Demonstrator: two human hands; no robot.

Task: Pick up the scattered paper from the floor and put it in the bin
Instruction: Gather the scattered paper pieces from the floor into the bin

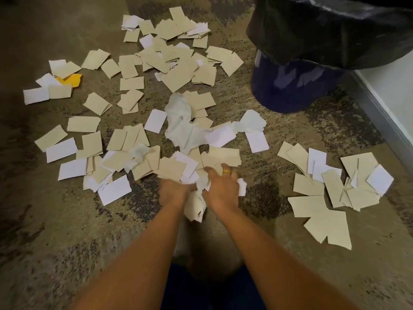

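Dozens of torn tan and white paper slips [131, 83] lie strewn over the mottled brown carpet [44, 231], all of them left of and below the round dark blue bin [290, 90], whose black plastic liner [324, 30] droops over its rim. 2 hands work side by side well below the bin, apparently raking slips together so that 1 lift carries many pieces rather than a few. The right hand [221, 189], wearing a gold ring [226, 171], has its fingers clenched down into the heap, grasping a crumpled wad of paper [196, 204] that hangs squeezed between both wrists. The left hand [173, 193] presses that wad from the other side, but its fingers are buried under slips, so I cannot tell whether they grip. A crumpled white tissue [181, 121] sits between the hands and the bin, and a yellow scrap [70, 79] lies far to the bin's left. Another loose pile [335, 193] waits directly below the bin. Judging by how much remains on the floor, the task looks far from finished.
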